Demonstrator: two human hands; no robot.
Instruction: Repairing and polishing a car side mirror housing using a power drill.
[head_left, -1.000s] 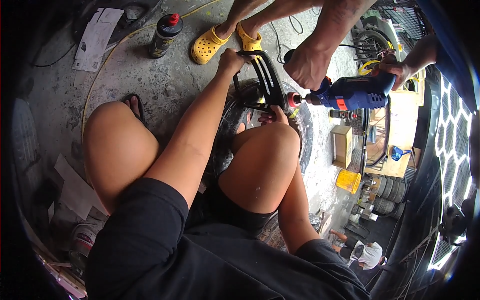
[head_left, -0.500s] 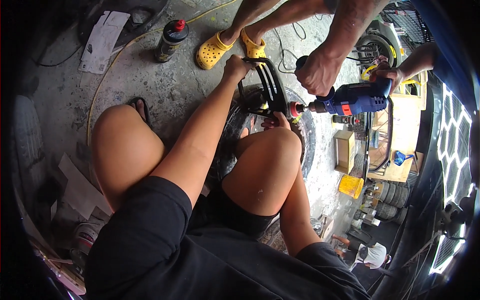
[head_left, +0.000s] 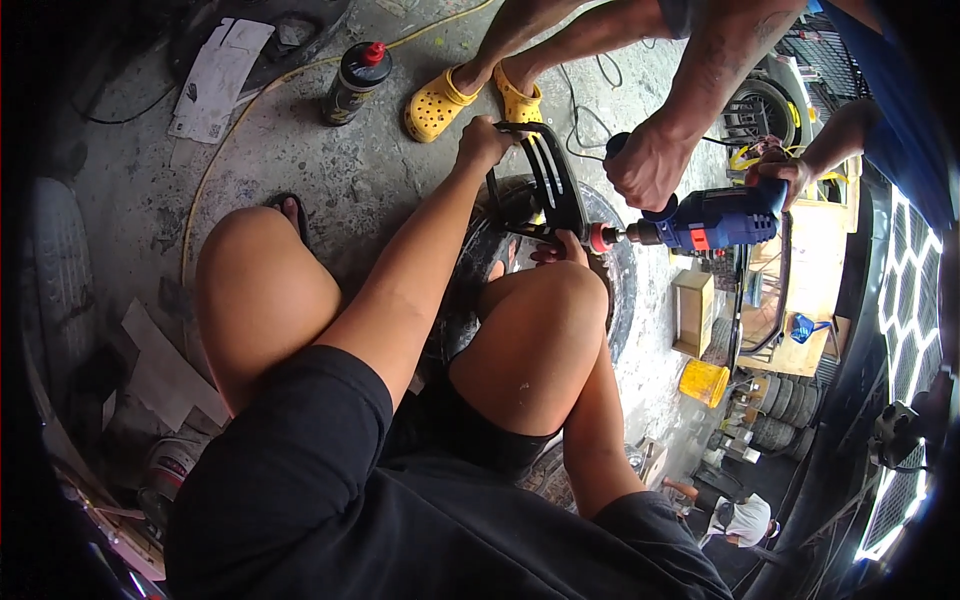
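My left hand is closed around the far end of a black slotted bracket with long openings in its face. At its near end my right hand grips the edge, partly hidden behind my right knee. The bracket is held above a tire lying on the floor. From the right, a co-worker's hand and second hand hold a blue power drill. Its red round cup-shaped bit meets the bracket's near right end, close to my right fingers; whether it spins I cannot tell.
A black bottle with a red cap stands left of the co-worker's yellow clogs. A yellow hose crosses the floor. To the right are a cardboard box, a yellow bucket, stacked tires and another person.
The whole view has shifted slightly. Both my hands keep their hold on the bracket, and the drill's bit stays at its near end.
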